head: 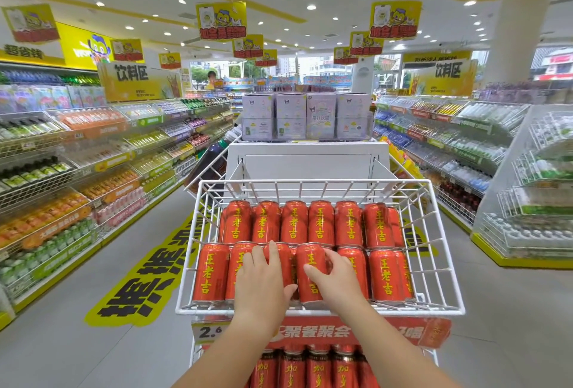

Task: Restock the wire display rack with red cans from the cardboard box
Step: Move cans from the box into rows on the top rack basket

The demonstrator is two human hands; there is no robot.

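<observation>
While both forearms reach forward from the bottom of the view, the two hands meet over the front row of the wire display rack (440, 263). The left hand (263, 282) lies palm-down with its fingers spread and extended — flat across the tops and faces of two red cans (210, 273), its thumb angled inward toward the other hand. It presses on them rather than wrapping any one, so it reads as open. The right hand (336, 279) is curled around the held can (311, 273), fingers arched over the can's right side and thumb crossing its face; the can stands upright in the front row, between the two hands and touching its neighbours on either side.

Beyond the fingertips, a second row of the same cans stands upright against the rack's back wire wall, filling it side to side. To the left of the left hand one front-row can stands untouched; to the right of the right hand two or three more fill out the row to the rack's side wire.

Under the wrists, a red price strip (313, 333) runs along the rack's lower edge, and below it — between the forearms — a lower tier of cans (310, 369) shows its tops and upper labels.
</observation>
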